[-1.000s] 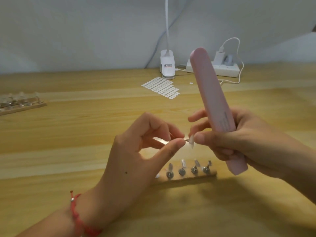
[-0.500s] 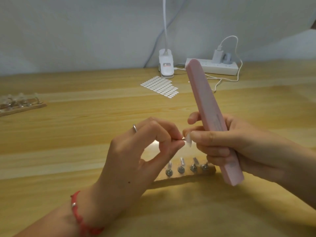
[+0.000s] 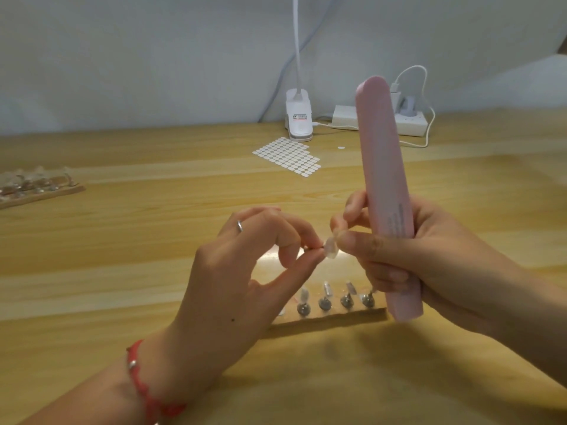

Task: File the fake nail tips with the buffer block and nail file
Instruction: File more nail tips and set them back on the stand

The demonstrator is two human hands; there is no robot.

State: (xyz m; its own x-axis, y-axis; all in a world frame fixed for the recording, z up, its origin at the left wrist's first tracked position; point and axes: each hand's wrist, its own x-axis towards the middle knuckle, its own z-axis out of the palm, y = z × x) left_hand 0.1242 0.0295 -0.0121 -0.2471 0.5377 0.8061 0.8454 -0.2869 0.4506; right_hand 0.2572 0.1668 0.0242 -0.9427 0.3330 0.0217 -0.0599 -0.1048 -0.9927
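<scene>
Hands (image 3: 245, 271) pinching nail tip (image 3: 330, 249) beside buffer block (image 3: 385, 191)

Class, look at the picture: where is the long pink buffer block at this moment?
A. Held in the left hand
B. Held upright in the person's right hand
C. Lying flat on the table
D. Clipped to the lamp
B: the pink buffer block stands nearly upright, gripped in the right hand, off the table.

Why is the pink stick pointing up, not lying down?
Upright, slightly tilted: the right hand holds the pink buffer block off the table.
</scene>
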